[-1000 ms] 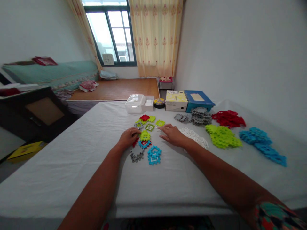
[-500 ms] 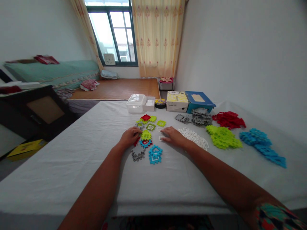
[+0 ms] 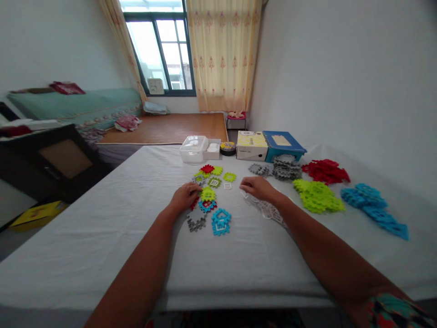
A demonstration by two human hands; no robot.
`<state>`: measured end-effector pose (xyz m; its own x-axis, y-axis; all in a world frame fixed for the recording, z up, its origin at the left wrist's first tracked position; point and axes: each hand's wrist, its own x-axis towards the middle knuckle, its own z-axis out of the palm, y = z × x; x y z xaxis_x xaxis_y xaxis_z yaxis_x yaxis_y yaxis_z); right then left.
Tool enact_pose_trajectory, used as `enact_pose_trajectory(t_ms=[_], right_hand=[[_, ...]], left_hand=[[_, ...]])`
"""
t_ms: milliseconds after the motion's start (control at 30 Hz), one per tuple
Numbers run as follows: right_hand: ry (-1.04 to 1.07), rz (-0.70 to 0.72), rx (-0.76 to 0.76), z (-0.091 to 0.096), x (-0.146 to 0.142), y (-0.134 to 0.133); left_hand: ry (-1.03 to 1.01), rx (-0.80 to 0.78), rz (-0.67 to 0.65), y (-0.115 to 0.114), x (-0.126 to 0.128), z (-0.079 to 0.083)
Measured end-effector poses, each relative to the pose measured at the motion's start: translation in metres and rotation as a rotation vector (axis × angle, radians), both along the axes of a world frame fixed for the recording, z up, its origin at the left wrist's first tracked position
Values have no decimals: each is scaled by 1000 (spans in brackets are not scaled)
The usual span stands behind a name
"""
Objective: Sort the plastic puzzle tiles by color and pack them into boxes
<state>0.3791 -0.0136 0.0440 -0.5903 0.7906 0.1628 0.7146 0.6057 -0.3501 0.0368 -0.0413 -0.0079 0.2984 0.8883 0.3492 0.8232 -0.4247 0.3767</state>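
Note:
Flat interlocking plastic tiles lie joined in a small cluster (image 3: 209, 193) on the white table (image 3: 102, 228): lime, red, blue and grey ones. My left hand (image 3: 186, 196) rests on the cluster's left side, fingers curled against the tiles. My right hand (image 3: 257, 187) lies over the pile of white tiles (image 3: 269, 209), fingers bent down onto them; whether it holds one is hidden. A single small white tile (image 3: 227, 186) sits between the cluster and that hand.
Sorted piles lie to the right: grey tiles (image 3: 282, 168), red tiles (image 3: 324, 169), lime tiles (image 3: 316, 195), blue tiles (image 3: 373, 205). At the table's far edge stand a clear lidded box (image 3: 194, 148), a round tin (image 3: 227, 147), a yellow box (image 3: 251, 145) and a blue box (image 3: 282, 142).
My right hand has drawn back to the right, from beside the cluster onto the white tile pile. The left hand stays on the cluster.

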Motion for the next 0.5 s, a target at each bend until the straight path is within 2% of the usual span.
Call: enact_pose_trajectory(t_ms=[100, 167, 267, 367, 500], right_hand=[[-132, -98, 67, 10, 17, 7], [-126, -121, 140, 8, 14, 5], [-61, -40, 190, -6, -10, -5], [-103, 82, 177, -21, -37, -16], [-169, 155, 171, -27, -49, -20]], left_hand=[[-6, -1, 13, 0, 0, -1], [-4, -3, 19, 1, 0, -2], [0, -7, 15, 1, 0, -2], [-8, -13, 15, 0, 1, 0], [-10, -10, 15, -1, 1, 1]])
